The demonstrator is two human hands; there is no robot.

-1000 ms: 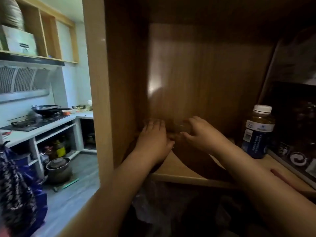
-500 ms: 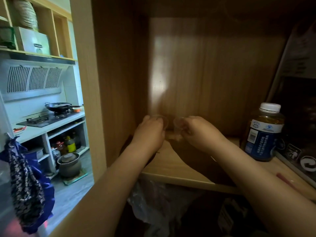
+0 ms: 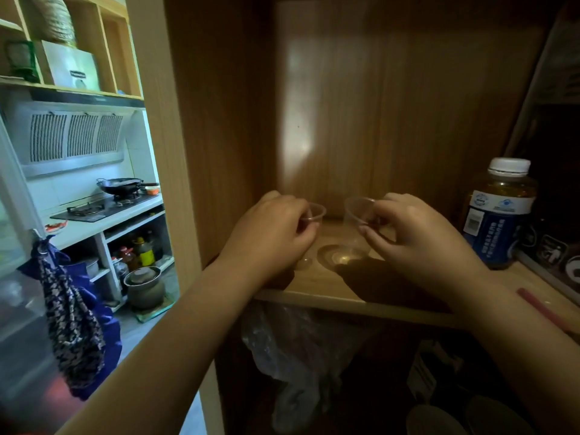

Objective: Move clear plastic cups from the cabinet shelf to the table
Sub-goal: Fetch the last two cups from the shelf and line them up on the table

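Above the shelf (image 3: 317, 282), both hands (image 3: 276, 237) (image 3: 420, 237) pinch a clear cup (image 3: 315, 211) (image 3: 357, 211) each

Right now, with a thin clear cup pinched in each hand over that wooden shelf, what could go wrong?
1. The left hand and right hand each pinch only the rim of a thin clear plastic cup; a squeeze might buckle one or let it slip.
2. The tall amber bottle with a white cap stands just beside the right arm; pulling back could knock it off the wooden cabinet shelf.
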